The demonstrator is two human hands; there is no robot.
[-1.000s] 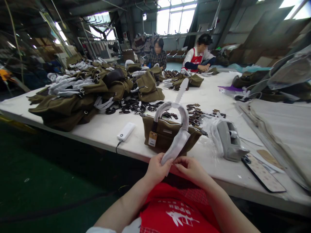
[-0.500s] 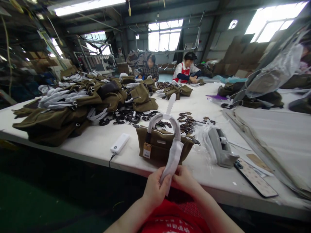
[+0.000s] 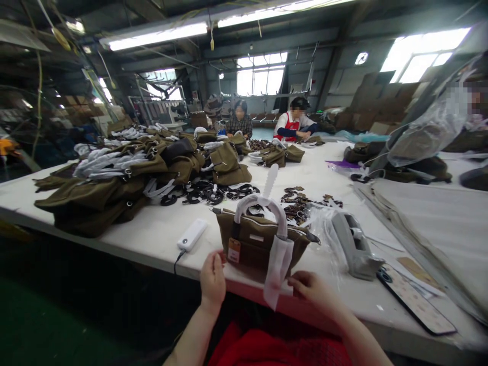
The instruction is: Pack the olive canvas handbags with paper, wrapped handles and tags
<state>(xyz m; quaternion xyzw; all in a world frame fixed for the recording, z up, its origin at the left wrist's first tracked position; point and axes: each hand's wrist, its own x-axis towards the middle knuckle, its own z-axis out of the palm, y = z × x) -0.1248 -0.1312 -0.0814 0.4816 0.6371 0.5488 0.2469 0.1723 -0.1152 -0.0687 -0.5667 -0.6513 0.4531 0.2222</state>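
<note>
An olive-brown handbag (image 3: pixel 246 239) stands upright at the table's front edge. White wrapping covers its arched handle (image 3: pixel 280 213), and a loose wrapping strip (image 3: pixel 277 272) hangs down the front on the right. A brown card tag (image 3: pixel 234 251) hangs on the left, and a pale tie (image 3: pixel 271 180) sticks up above the handle. My left hand (image 3: pixel 213 279) is open by the bag's lower left corner, its fingers extended. My right hand (image 3: pixel 310 290) is at the lower right corner, beside the strip, thumb and fingers slightly apart. Whether either hand touches the bag is unclear.
A heap of olive bags (image 3: pixel 102 198) covers the left of the table. Black straps (image 3: pixel 206 193) and brown small pieces (image 3: pixel 297 203) lie behind the bag. A white power bank (image 3: pixel 191 234), grey tape dispenser (image 3: pixel 354 249) and phone (image 3: pixel 415 302) lie nearby. Two people work opposite.
Both hands have let go of the white wrapping strip and moved apart, one to each side of the bag. The strip now hangs free. The view has tilted up slightly.
</note>
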